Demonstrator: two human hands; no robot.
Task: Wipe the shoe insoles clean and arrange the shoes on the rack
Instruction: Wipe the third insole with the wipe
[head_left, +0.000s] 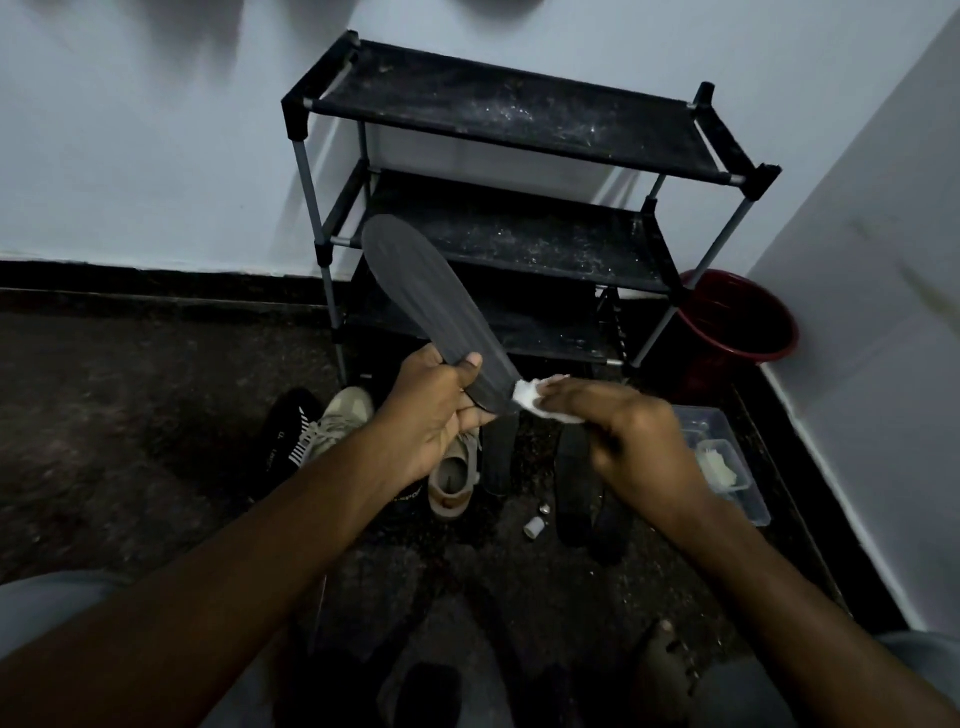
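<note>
My left hand (441, 410) grips the heel end of a dark grey insole (415, 280), which points up and away toward the rack. My right hand (628, 436) pinches a white wipe (530, 397) that touches the insole's heel edge. The black three-shelf shoe rack (519, 124) stands against the wall with dusty shelves and no shoes on them. On the floor below my hands lie a beige sneaker (454, 478), a second beige shoe (337, 421), a black shoe with white stripes (285, 436), and dark insoles (574, 478).
A red bucket (737, 322) sits right of the rack in the corner. A clear plastic box (727, 462) with white wipes lies by the right wall. A small white cap (534, 527) is on the dark floor. More dark shoes lie near my knees.
</note>
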